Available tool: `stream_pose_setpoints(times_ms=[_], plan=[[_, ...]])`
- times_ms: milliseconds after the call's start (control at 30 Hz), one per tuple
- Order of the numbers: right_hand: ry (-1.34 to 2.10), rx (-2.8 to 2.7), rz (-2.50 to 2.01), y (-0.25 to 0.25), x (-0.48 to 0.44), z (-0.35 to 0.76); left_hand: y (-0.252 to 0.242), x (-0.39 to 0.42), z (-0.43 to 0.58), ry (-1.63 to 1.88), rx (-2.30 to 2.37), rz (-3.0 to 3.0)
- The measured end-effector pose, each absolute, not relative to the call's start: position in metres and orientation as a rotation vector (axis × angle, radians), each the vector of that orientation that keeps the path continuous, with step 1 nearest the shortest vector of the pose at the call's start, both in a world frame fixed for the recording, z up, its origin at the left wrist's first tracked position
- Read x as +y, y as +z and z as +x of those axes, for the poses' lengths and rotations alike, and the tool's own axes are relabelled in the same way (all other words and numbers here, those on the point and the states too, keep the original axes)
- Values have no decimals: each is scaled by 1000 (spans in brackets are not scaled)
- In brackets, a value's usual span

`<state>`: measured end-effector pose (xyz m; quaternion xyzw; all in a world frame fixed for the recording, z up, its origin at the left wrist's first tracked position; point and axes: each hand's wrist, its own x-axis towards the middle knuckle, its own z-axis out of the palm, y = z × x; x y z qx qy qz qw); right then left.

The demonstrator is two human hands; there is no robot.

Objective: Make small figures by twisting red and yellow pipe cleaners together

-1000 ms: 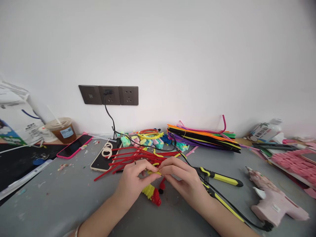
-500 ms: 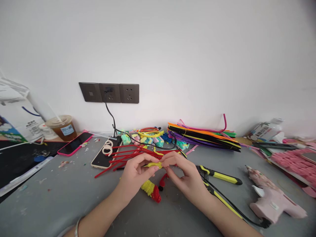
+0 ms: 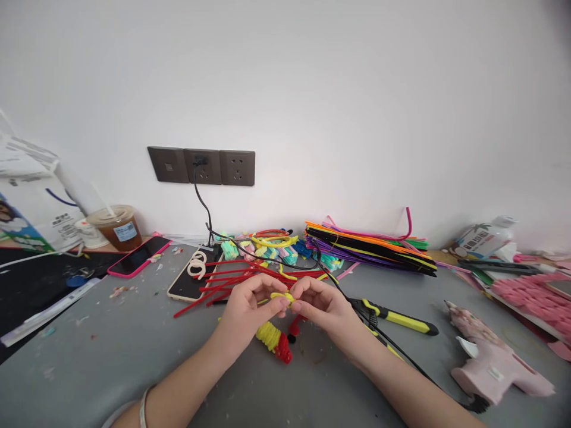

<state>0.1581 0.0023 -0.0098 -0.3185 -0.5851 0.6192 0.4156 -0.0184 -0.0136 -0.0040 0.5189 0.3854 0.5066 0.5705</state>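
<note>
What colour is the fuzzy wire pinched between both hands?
Yellow pipe cleaner, seen in the head view.

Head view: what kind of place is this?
Probably a home or small-shop craft desk. A stack of pipe cleaners lies by the wall, a pink glue gun and pliers sit on the grey table, and both hands pinch a yellow pipe cleaner.

1. A yellow pipe cleaner, fuzzy and bent into a small loop, is held just above the desk.
2. A coiled piece, tightly wound, yellow and red, lies on the desk just below it.
</note>
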Motion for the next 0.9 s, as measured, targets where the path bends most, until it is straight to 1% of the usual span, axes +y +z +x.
stream_pose_setpoints(times_ms=[333, 600, 900], plan=[[1681, -1482, -771, -8, -1, 154, 1, -18, -16, 1156, 935, 1148], [1649, -1451, -777, -8, -5, 156, 0, -20, -15, 1148, 855, 994], [1567, -1402, -748, -10, -6, 156, 0, -21, -16, 1162, 819, 1034]])
